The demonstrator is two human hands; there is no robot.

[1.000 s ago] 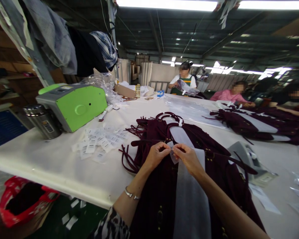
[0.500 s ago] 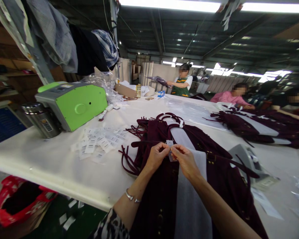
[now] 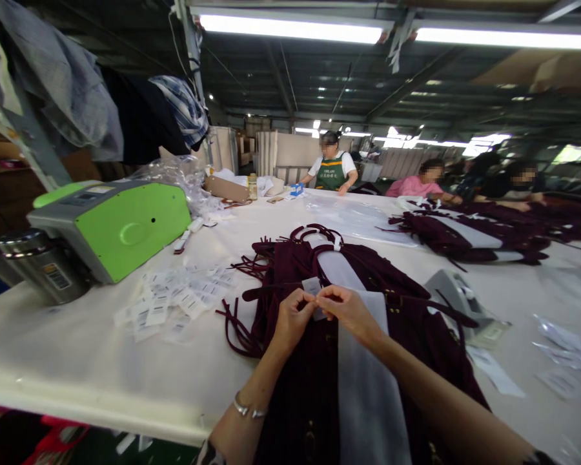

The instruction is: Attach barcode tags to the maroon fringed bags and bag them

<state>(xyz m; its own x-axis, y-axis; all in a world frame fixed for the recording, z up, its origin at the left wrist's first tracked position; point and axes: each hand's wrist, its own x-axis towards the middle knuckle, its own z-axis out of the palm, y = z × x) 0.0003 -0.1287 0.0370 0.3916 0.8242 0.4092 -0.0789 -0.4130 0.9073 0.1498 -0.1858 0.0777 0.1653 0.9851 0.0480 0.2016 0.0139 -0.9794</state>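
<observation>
Both of my hands meet above a dark burgundy bag (image 3: 290,361) with tasselled ties, looped handles and brass-coloured fittings. My left hand (image 3: 293,320) is closed in a pinch at a small white tag (image 3: 312,285). Fingertip to fingertip with it, my right hand (image 3: 351,315) pinches at the same spot. The tag shows above and between the fingers; its lower part and whatever fastens it are partly hidden. A pale grey sheet strip (image 3: 370,387) lies lengthwise over the bag, passing beneath my right wrist.
Loose printed labels (image 3: 174,297) lie left of the bag. Behind them stand a green-grey machine (image 3: 135,223) and a steel flask (image 3: 46,268). A grey dispenser (image 3: 452,297) sits at right. More burgundy bags (image 3: 465,236) and co-workers, one in a green apron (image 3: 332,174), are farther back.
The view has shifted, so most things appear farther left. The tag now tilts leftward between my pinching fingers. The aproned co-worker no longer holds up a dark wrapped item; their hands are lower.
</observation>
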